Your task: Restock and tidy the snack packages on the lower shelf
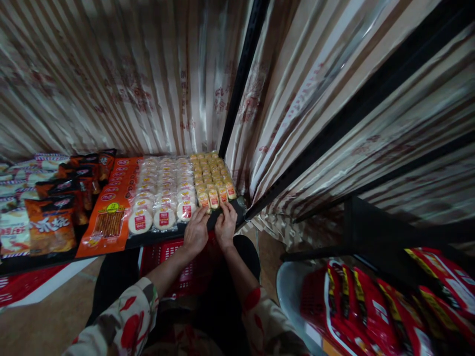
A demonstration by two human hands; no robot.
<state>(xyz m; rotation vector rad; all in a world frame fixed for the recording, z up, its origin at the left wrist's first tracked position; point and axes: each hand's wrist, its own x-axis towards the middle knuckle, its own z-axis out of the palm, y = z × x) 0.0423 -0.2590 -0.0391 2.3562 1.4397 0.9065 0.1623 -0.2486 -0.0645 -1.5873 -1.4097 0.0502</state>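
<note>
Rows of small yellow snack packets [212,175] lie at the right end of a low black shelf [159,238]. Both my hands rest on the front packets of those rows. My left hand [195,231] lies with its fingers stretched forward onto a front packet. My right hand [225,225] has its fingers curled on the neighbouring front packets, near the shelf's right corner. To the left of the yellow packets lie rows of round white rice-cracker packs [163,193] with red labels.
Orange flat snack bags [111,212], dark chip bags [55,217] and pale bags fill the shelf's left part. A red plastic basket [174,267] sits under my arms. Red packets [371,311] stand at the lower right. Striped curtains and black shelf posts [241,74] surround the shelf.
</note>
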